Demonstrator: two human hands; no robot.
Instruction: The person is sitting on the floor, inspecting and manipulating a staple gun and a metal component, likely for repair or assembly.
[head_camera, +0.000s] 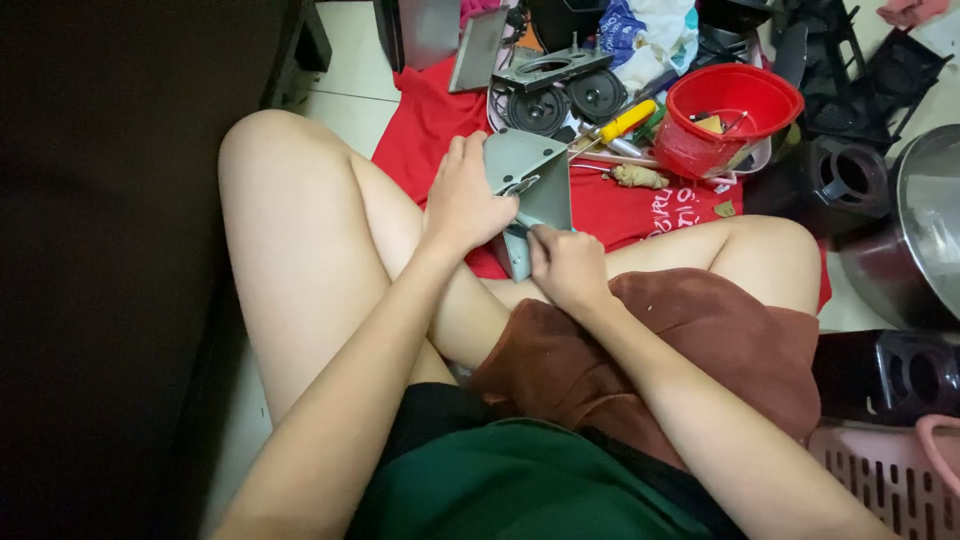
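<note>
Hands meet over a grey metal piece (535, 180) held above the person's crossed legs; the left hand (462, 200) wraps around its left edge, fingers curled tight on it, thumb side near a small shiny clip in the middle; the right hand (566, 265) sits just below, closed in a fist around a thin tool (519, 226) whose tip touches the grey piece near its lower edge — what kind of tool it is cannot be told, most of it is hidden in the fist; the grey piece is tilted, its top corner pointing away from the person. Under it all lies a red cloth (430, 125) spread on the pale floor; on the cloth, just past the grey piece, lie two round black speakers (565, 100) side by side, a yellow-handled screwdriver (625, 122), and a red bucket (735, 115) with small bits inside; a brown cushion (680, 340) rests on the person's lap, near the right wrist; a pink basket (880, 475) sits at the bottom right corner — a big metal pot (915, 235) stands well off to the right.
</note>
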